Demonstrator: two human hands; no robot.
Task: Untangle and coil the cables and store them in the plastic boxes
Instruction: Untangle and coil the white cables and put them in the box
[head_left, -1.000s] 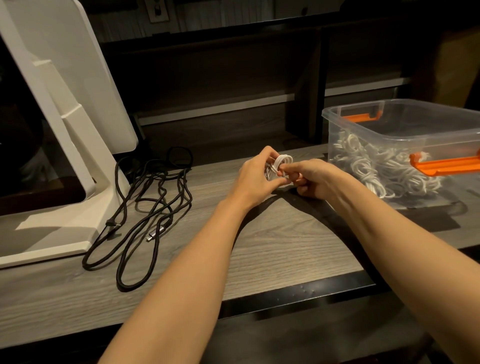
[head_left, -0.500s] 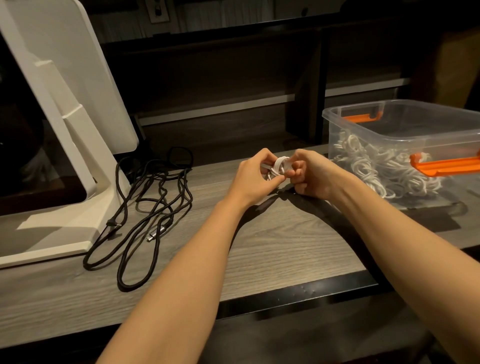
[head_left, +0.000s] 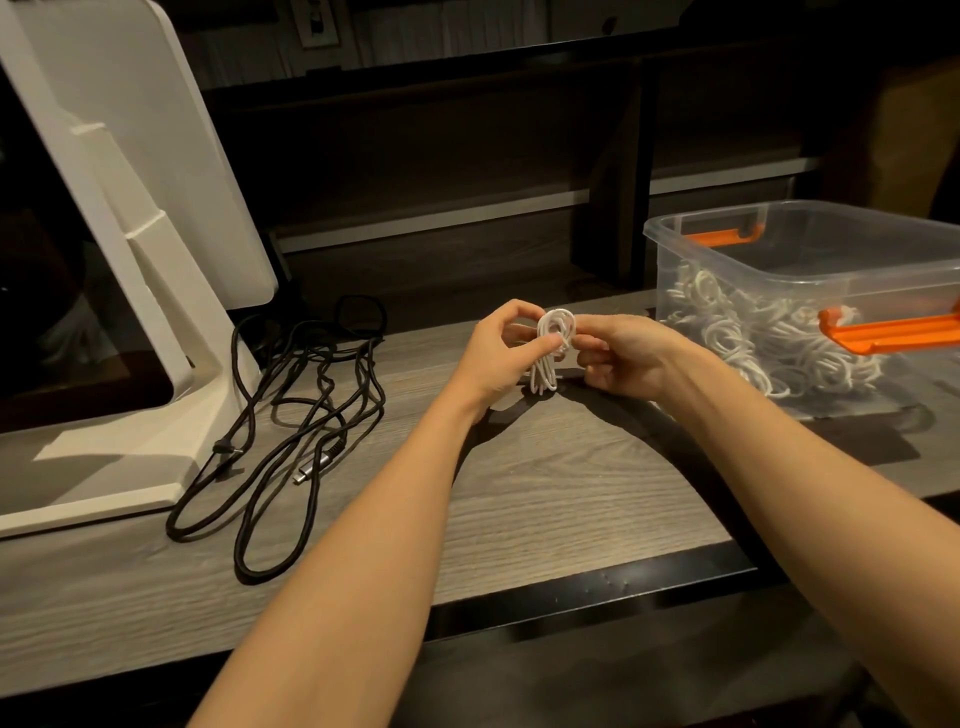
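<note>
A small coiled white cable (head_left: 551, 347) stands upright between both hands over the wooden desk. My left hand (head_left: 503, 354) pinches it from the left with thumb and fingers. My right hand (head_left: 626, 357) holds its right side with curled fingers. A clear plastic box (head_left: 748, 280) with orange latches sits on the right, filled with several coiled white cables (head_left: 763, 338). A loose black cable (head_left: 311, 410) with a grey plug lies tangled on the desk to the left.
A white monitor stand (head_left: 130, 291) rises at the left, its base on the desk beside the black cable. Dark shelving (head_left: 467, 171) runs behind the desk. The desk's front edge (head_left: 571, 597) has a black strip.
The white bundle now hangs longer below my fingers and is more visible. Both hands have shifted slightly apart, the right hand's fingers moving off the top of the coil.
</note>
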